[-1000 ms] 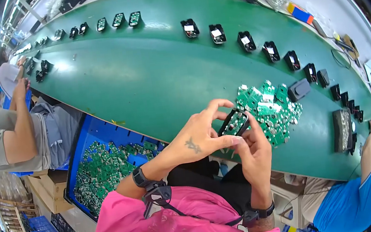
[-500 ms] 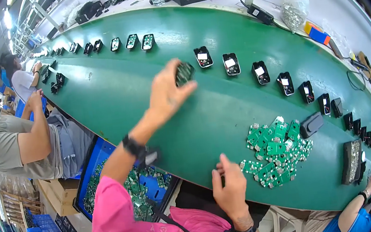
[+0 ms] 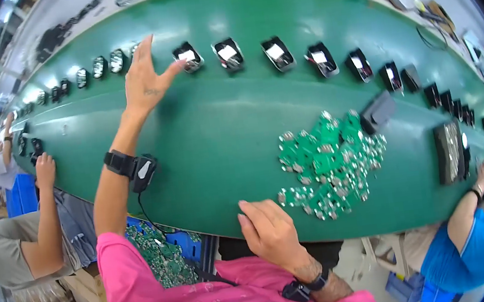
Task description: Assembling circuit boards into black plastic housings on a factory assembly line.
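Note:
Over the far side of the green work surface, my left hand is open, thumb spread away from the raised fingers. Just behind its fingers, a small housing is mostly hidden. By the thumb tip stands a black open housing with a white square inside; whether they touch I cannot tell. My right hand hovers at the near edge, empty, fingers loosely stretched and thumb apart. To its right lies a loose pile of green circuit boards.
Several similar black housings line up along the far side. A black case lies beside the pile, and a long dark box farther right. Below the left edge is a blue crate of boards. Co-workers sit on both sides.
My left hand has moved left and farther away, and the board-filled housing it held has left its grip. My right hand has shifted slightly. The whole view has turned.

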Motion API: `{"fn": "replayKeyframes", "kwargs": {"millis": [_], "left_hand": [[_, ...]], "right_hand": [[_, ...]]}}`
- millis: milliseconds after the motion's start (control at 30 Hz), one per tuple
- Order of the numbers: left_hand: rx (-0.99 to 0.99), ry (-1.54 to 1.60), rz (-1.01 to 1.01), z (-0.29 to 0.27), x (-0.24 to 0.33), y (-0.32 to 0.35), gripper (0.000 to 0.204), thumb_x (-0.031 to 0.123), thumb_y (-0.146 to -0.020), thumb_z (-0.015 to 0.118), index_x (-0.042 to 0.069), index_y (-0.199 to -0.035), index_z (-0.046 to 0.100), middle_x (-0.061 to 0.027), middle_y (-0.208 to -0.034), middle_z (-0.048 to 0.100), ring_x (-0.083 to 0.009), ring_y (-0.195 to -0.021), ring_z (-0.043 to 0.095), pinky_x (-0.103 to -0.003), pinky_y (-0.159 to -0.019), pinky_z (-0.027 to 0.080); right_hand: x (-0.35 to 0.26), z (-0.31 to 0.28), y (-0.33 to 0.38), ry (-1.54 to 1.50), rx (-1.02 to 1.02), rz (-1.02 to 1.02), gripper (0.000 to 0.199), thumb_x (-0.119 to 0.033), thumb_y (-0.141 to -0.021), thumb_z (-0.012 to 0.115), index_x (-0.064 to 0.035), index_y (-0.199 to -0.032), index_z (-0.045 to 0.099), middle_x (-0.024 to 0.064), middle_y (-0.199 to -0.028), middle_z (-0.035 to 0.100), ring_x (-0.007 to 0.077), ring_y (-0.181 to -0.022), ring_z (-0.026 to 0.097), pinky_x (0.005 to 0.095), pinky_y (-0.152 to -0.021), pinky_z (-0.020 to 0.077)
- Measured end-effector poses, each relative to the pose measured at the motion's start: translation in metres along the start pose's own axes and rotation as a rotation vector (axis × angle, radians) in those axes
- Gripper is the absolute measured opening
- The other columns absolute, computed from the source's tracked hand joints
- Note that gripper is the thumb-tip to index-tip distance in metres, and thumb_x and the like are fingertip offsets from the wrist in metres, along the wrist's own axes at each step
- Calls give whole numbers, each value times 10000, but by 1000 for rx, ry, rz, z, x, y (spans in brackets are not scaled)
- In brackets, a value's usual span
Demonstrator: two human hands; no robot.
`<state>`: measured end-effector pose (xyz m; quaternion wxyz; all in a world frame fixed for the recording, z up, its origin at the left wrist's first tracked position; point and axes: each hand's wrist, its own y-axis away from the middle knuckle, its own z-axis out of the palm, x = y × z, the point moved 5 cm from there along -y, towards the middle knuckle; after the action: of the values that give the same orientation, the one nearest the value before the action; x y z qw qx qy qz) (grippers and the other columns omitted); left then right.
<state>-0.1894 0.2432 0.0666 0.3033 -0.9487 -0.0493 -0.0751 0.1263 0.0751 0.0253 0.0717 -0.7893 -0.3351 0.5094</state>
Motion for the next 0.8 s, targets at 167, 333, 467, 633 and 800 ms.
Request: {"fn": "replayKeyframes", "kwargs": {"millis": [167,333,467,633,800], "left_hand": [[-163,105,2,39,22,-2,842,494,-780,782,-56,-1355,504,-239,-1354,547,-339,-1242,552,-403,-1047,433],[-36,294,26,12,37,18,694,326,-714,842,-9,-1265,584,-189,-1205,640,-336,-1104,630,-392,-966,493],[-249,439,209,-32,109,99,743,306,-683,859,51,-1308,551,-176,-1249,618,-344,-1123,624,-399,-960,512],[-242,401,212,-59,143,162,764,369,-707,847,100,-1349,531,-149,-1273,589,-316,-1007,669,-375,-806,573],[-187,426,186,-84,174,217,590,389,-778,793,86,-1244,595,-97,-1052,579,-276,-817,612,-379,-681,530]], "right_hand": [[-9,-19,12,144,25,-96,334,-8,-785,736,25,-1109,662,110,-826,625,270,-675,587,373,-589,487],[-1,-52,22,530,32,167,451,-131,-805,773,11,-1210,634,86,-817,531,256,-715,534,374,-601,455],[-7,-30,32,585,-184,163,533,-223,-803,783,23,-1242,610,99,-875,506,257,-794,524,371,-634,453],[-14,-27,39,530,-287,69,586,-219,-782,800,35,-1270,597,110,-891,503,262,-803,524,358,-671,466],[-10,-54,34,587,-193,44,514,-182,-793,772,18,-1241,617,122,-920,526,283,-802,521,400,-715,466]]}}
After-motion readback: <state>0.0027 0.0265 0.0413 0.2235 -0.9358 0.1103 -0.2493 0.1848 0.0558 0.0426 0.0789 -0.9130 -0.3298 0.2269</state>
